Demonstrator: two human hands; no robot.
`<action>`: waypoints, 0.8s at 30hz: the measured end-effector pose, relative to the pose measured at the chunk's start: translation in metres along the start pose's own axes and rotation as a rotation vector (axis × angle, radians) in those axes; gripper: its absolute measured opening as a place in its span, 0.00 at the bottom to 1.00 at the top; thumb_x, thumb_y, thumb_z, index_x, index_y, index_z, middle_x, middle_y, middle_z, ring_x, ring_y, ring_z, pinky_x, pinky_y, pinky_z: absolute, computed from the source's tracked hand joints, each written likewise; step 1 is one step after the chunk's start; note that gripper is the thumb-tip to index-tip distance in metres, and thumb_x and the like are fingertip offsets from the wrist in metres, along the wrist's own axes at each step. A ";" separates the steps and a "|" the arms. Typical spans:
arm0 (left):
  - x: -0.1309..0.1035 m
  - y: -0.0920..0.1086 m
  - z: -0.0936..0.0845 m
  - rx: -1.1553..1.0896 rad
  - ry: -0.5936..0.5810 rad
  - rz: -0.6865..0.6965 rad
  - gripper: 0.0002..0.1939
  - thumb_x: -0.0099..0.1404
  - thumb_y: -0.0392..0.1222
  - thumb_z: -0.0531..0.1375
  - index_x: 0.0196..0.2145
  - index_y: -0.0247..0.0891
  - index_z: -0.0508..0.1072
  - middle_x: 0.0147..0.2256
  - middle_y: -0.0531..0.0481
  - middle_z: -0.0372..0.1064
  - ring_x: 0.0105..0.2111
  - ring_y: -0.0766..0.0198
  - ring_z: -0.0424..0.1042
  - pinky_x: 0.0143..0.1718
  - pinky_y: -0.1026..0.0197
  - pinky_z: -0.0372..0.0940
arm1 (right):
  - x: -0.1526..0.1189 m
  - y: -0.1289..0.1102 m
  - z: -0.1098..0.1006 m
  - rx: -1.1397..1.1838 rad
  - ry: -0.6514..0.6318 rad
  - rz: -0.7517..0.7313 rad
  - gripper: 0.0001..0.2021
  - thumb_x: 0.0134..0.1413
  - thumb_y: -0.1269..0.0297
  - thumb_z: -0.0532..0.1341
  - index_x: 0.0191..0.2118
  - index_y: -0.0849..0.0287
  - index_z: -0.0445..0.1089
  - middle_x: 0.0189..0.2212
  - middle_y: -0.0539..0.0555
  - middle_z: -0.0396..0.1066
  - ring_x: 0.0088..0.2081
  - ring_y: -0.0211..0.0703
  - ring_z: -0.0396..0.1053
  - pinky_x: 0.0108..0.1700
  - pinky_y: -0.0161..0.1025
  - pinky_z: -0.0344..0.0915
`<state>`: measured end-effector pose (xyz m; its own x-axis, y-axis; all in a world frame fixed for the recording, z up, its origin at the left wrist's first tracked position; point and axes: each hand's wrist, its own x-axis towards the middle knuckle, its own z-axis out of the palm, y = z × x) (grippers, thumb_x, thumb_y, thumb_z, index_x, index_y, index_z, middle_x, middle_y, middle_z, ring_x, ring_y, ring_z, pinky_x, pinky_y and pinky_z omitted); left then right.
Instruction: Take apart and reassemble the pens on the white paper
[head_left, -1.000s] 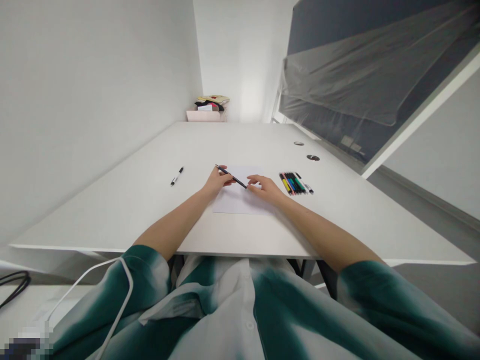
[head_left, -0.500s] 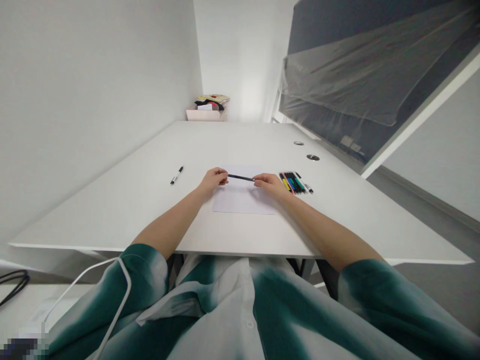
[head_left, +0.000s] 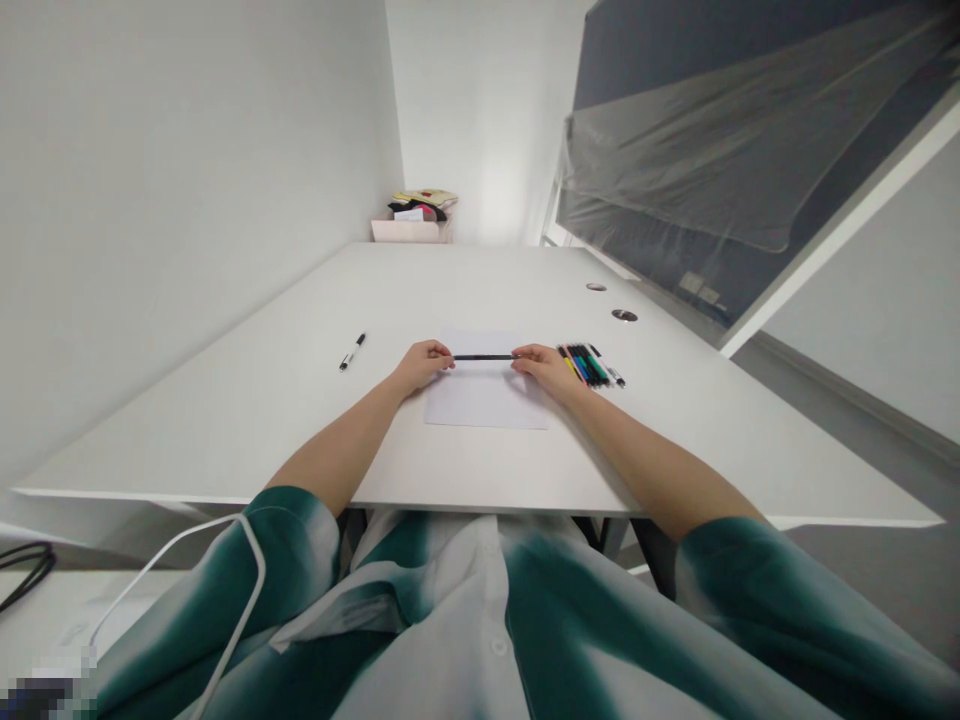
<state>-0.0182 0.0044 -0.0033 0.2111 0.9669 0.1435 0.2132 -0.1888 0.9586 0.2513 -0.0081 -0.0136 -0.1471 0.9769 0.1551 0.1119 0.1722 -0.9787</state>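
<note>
A slim black pen [head_left: 484, 357] is held level between my two hands, above a sheet of white paper [head_left: 486, 405]. My left hand [head_left: 424, 367] pinches its left end with closed fingers. At the other end, the thumb and fingers of my right hand [head_left: 541, 366] are closed on it. Just right of that hand, a row of coloured pens [head_left: 592, 366] lies side by side on the table, partly covered by the hand. Off to the left lies a single white-and-black pen [head_left: 353, 352], apart from both hands.
The white table [head_left: 300, 430] runs from my body to the far wall. A pale box [head_left: 411, 230] with folded items stands at its far end. Two round metal grommets [head_left: 624, 315] are set in the right side. A plastic-covered panel [head_left: 720, 150] rises at the right.
The black pen has turned from a slight slope, right end lower, to nearly level. My right hand has shifted slightly to the right and my left hand slightly left.
</note>
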 end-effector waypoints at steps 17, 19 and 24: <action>0.003 -0.005 -0.001 -0.094 -0.028 -0.011 0.12 0.49 0.39 0.67 0.31 0.35 0.71 0.30 0.47 0.75 0.35 0.61 0.73 0.44 0.55 0.63 | 0.002 0.002 0.001 -0.042 0.036 0.018 0.07 0.48 0.69 0.64 0.34 0.58 0.68 0.30 0.54 0.77 0.35 0.41 0.75 0.44 0.42 0.70; 0.004 -0.005 -0.001 -0.100 -0.030 -0.011 0.12 0.49 0.39 0.67 0.31 0.35 0.71 0.30 0.47 0.75 0.35 0.61 0.73 0.44 0.55 0.63 | 0.002 0.001 0.001 -0.036 0.037 0.023 0.07 0.47 0.70 0.64 0.34 0.57 0.67 0.30 0.53 0.77 0.35 0.41 0.75 0.44 0.41 0.70; 0.004 -0.005 -0.002 -0.111 -0.021 -0.005 0.10 0.49 0.37 0.66 0.30 0.35 0.71 0.29 0.48 0.75 0.34 0.62 0.73 0.44 0.55 0.63 | 0.001 0.001 0.002 -0.017 0.046 0.040 0.07 0.48 0.71 0.64 0.34 0.57 0.67 0.29 0.53 0.78 0.35 0.41 0.75 0.45 0.42 0.70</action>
<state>-0.0200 0.0094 -0.0071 0.2302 0.9638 0.1344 0.1073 -0.1624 0.9809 0.2497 -0.0067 -0.0144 -0.0966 0.9878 0.1220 0.1338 0.1343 -0.9819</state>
